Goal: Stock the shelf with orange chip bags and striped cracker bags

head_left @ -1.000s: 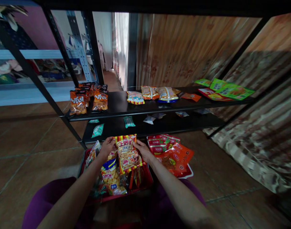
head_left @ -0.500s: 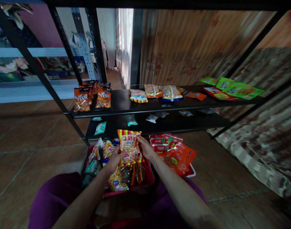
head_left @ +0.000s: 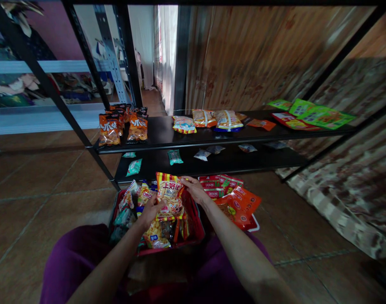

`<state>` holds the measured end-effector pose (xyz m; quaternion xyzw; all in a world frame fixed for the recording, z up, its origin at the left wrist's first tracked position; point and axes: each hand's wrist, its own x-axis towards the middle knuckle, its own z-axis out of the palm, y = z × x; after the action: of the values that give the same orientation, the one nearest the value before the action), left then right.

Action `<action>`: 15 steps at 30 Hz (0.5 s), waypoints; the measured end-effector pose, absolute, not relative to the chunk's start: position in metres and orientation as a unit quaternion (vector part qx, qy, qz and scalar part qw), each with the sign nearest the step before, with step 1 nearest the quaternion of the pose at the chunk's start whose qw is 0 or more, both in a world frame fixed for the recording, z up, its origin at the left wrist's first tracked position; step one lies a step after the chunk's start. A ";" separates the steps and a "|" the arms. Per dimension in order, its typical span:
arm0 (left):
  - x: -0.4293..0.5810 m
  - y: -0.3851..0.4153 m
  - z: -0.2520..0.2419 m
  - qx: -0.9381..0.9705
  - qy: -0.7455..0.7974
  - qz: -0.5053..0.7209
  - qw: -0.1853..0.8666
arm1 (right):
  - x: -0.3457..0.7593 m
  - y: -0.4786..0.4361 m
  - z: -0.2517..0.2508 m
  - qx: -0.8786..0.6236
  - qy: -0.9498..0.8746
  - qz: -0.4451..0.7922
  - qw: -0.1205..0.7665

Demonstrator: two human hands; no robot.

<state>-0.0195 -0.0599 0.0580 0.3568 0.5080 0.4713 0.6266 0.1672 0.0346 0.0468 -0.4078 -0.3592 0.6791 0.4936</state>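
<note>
A bag of prawn crackers (head_left: 171, 198), with red and yellow striped ends, is held upright over a red basket (head_left: 199, 232). My left hand (head_left: 151, 210) grips its left side, thumb across the front. At the bag's upper right corner my right hand (head_left: 194, 188) is closed on the edge, fingertips partly hidden. Below and left of the bag, the basket holds several snack bags, among them a yellow puffed-snack bag (head_left: 155, 233) and a blue-and-yellow bag (head_left: 144, 196).
A white-rimmed tray (head_left: 255, 224) of red and orange packets (head_left: 241, 204) lies at right. Ahead, a black shelf (head_left: 163, 134) carries orange snack bags (head_left: 109, 130), clear-and-yellow bags (head_left: 227, 120) and green packets (head_left: 322, 115). Small teal packets (head_left: 175, 157) lie on the lower shelf (head_left: 155, 169).
My right hand has shifted slightly up and left along the bag's corner, and the bag's right side looks more turned in. My left hand keeps its grip. The view has moved slightly.
</note>
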 end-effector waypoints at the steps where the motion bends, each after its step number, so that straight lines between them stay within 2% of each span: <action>1: -0.020 -0.061 0.057 0.364 0.506 0.470 0.625 | 0.166 0.035 0.046 -0.414 -0.353 0.673 0.500; 8: -0.017 -0.067 0.049 0.352 0.497 0.472 0.637 | 0.163 0.039 0.040 -0.429 -0.302 0.653 0.546; 15: -0.016 -0.071 0.045 0.347 0.478 0.483 0.646 | 0.162 0.044 0.032 -0.453 -0.268 0.651 0.546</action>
<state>-0.0163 -0.0714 0.0447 0.3466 0.4779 0.4833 0.6465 0.1624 0.0436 0.0320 -0.4531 -0.2684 0.6512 0.5464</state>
